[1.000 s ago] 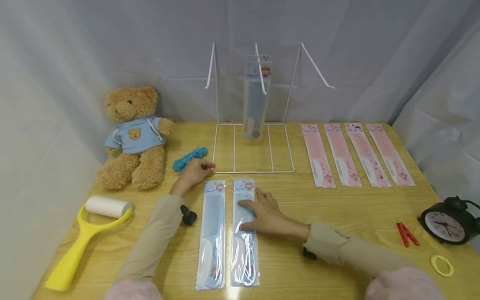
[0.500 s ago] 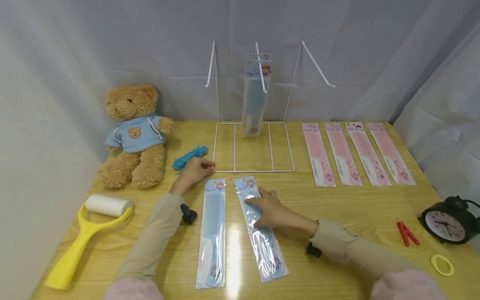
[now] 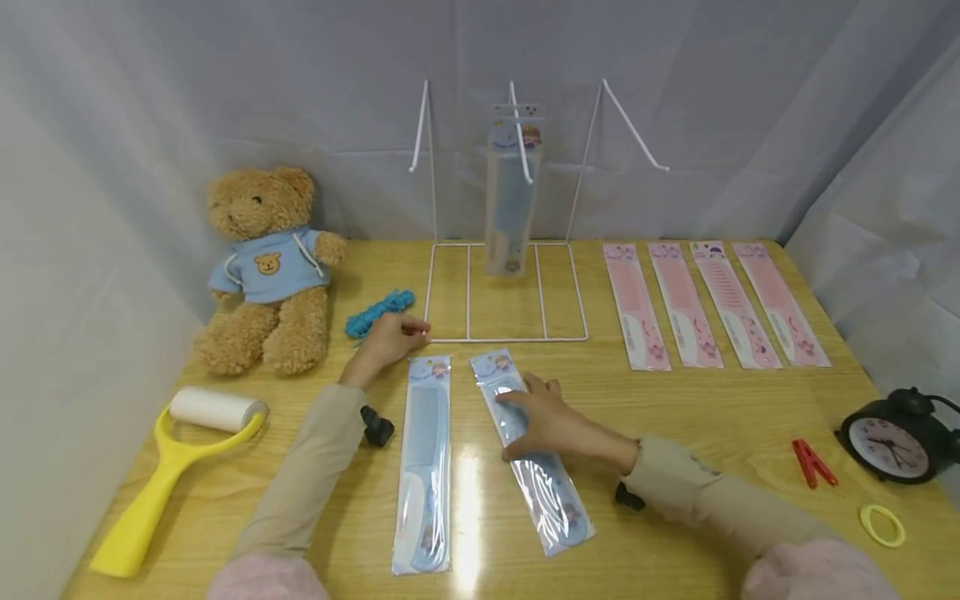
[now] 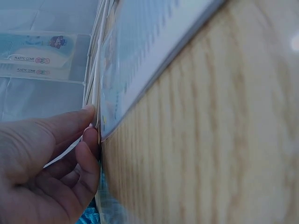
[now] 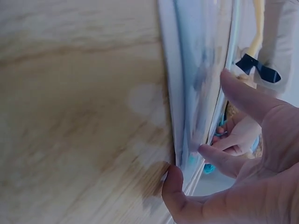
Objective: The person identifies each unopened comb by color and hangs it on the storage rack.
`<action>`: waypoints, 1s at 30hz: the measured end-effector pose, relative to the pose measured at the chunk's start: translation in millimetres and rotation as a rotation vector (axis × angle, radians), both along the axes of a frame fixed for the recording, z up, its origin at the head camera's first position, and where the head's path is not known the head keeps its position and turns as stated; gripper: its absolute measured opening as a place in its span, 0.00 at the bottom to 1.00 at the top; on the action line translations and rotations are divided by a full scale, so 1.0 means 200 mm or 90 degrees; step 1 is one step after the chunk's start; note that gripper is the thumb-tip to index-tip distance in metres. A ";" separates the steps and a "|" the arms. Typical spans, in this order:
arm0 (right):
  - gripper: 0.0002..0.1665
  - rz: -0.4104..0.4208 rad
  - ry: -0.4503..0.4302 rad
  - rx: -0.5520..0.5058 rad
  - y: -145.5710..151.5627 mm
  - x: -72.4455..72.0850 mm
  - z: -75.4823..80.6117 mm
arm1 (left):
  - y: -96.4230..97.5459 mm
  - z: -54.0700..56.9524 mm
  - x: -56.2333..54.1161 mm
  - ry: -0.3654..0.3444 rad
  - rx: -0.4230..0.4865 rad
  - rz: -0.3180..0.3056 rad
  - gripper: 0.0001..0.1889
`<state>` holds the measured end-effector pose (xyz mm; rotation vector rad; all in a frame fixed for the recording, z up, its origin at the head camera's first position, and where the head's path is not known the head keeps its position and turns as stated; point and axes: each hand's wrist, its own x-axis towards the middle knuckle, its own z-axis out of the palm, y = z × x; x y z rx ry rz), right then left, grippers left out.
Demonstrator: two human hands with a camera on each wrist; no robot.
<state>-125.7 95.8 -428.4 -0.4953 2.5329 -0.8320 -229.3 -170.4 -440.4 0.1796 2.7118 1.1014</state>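
My left hand (image 3: 386, 343) pinches the near left corner of a white wire display rack (image 3: 506, 340); the left wrist view shows thumb and forefinger meeting on the wire. My right hand (image 3: 546, 419) grips a blue packaged comb (image 3: 553, 508) across its width, thumb and fingers at its edges. That comb lies tilted on the table, its hole end toward the rack, partly hidden by the hand. To its left another blue packaged comb (image 3: 426, 467) lies straight. Blue packaged combs (image 3: 512, 200) hang from the rack's middle hook; both side hooks carry nothing.
Several pink packaged combs (image 3: 684, 304) lie in a row at the back right. A teddy bear (image 3: 270, 267), blue cord (image 3: 378, 314) and yellow-handled lint roller (image 3: 176, 462) are left. A black alarm clock (image 3: 892, 437), red clip (image 3: 813, 463) and yellow ring (image 3: 882, 526) are right.
The right-hand comb has turned, its lower end swinging to the right and its top shifting slightly, with my right hand moving right along with it. My left hand stays on the rack corner.
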 end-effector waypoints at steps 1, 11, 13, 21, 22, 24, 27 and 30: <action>0.48 -0.001 0.004 0.005 0.00 0.00 0.00 | 0.00 0.00 0.00 0.000 0.000 0.000 0.15; 0.51 -0.015 0.019 0.025 0.00 -0.01 0.00 | 0.00 0.02 -0.01 0.001 -0.003 -0.004 0.15; 0.50 -0.017 0.017 0.009 0.01 -0.02 0.00 | 0.00 0.03 -0.01 0.002 -0.003 -0.004 0.15; 0.48 -0.010 0.018 -0.040 0.05 -0.04 -0.02 | 0.00 0.02 -0.01 0.000 -0.005 -0.009 0.15; 0.47 -0.006 0.018 -0.045 0.06 -0.05 -0.03 | 0.00 0.01 -0.01 -0.001 -0.005 -0.008 0.15; 0.47 0.006 0.019 -0.057 0.07 -0.05 -0.03 | -0.01 0.01 -0.01 -0.002 -0.004 -0.006 0.15; 0.46 0.025 0.021 -0.074 0.09 -0.06 -0.04 | -0.01 0.01 -0.01 -0.003 -0.002 -0.005 0.15; 0.45 0.041 0.025 -0.082 0.11 -0.06 -0.05 | -0.01 0.00 0.00 -0.007 -0.003 -0.003 0.15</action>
